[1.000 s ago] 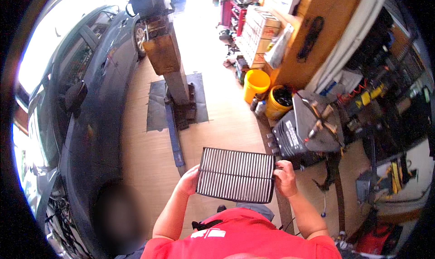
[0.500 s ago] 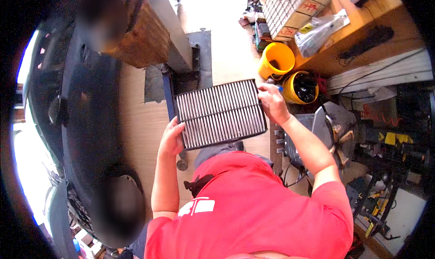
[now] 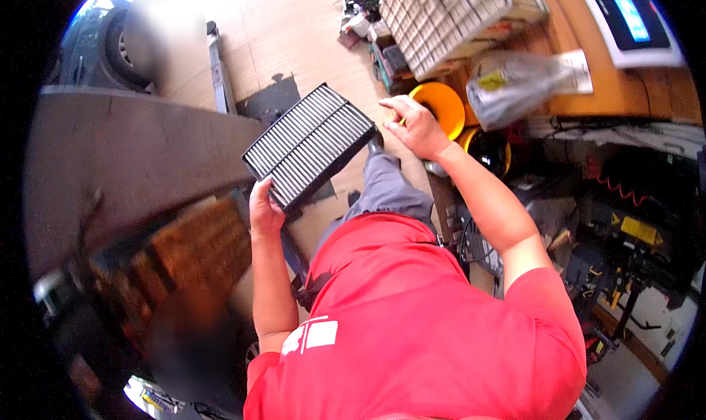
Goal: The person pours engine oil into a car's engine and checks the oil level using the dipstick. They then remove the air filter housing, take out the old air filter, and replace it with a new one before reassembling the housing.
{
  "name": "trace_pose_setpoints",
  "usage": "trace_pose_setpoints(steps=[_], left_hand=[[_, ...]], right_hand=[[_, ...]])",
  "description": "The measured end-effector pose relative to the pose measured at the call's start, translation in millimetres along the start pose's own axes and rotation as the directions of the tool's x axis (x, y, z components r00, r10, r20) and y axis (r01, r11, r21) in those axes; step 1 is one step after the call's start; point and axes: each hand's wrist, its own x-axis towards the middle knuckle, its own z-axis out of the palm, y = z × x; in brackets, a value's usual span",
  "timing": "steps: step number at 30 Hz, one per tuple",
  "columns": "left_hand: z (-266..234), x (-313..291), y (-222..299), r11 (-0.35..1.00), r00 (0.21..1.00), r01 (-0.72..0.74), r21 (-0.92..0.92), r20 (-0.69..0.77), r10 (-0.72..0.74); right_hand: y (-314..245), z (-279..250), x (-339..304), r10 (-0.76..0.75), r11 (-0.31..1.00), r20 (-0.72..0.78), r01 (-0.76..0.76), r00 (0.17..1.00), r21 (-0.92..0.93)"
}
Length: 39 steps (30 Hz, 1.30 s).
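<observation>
A rectangular pleated air filter point(image 3: 309, 144) with a black frame is tilted out in front of me. My left hand point(image 3: 265, 208) grips it by its near left corner, and its far end is unsupported. My right hand point(image 3: 419, 128) is apart from the filter, just beyond its right edge. Its index finger stretches toward the filter and the thumb stands away from it, with nothing seen held. Behind that hand stands a yellow bucket point(image 3: 446, 105), partly covered by it.
A second yellow bucket point(image 3: 502, 153) with dark contents stands nearer me. On the right, a wooden desk point(image 3: 573, 100) bears a clear plastic bag point(image 3: 511, 89) and a device with a lit screen point(image 3: 629, 16). A white grid crate point(image 3: 441, 23) is beside it. Tools hang at the far right.
My right hand has let go of the filter and moved off it. The filter has turned and tilted in my left hand. My view has swung, and my body has turned to the right.
</observation>
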Motion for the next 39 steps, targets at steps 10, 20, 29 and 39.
trace_pose_setpoints(steps=[10,20,29,39], left_hand=[[95,221,122,0.984,0.984,-0.133,-0.115,-0.133,0.118],[155,401,233,0.919,0.903,-0.379,-0.111,-0.262,0.341],[242,597,344,0.882,0.844,-0.469,-0.055,-0.324,0.428],[263,608,351,0.633,0.466,-0.772,0.057,-0.627,0.625]], right_hand=[[64,-9,294,-0.035,0.962,0.445,0.150,0.895,-0.227],[85,6,546,-0.050,0.939,0.768,0.291,0.638,-0.180],[139,-43,780,-0.032,0.944,0.843,0.293,0.537,-0.151],[126,-17,965,-0.248,0.797,0.942,0.600,0.228,0.065]])
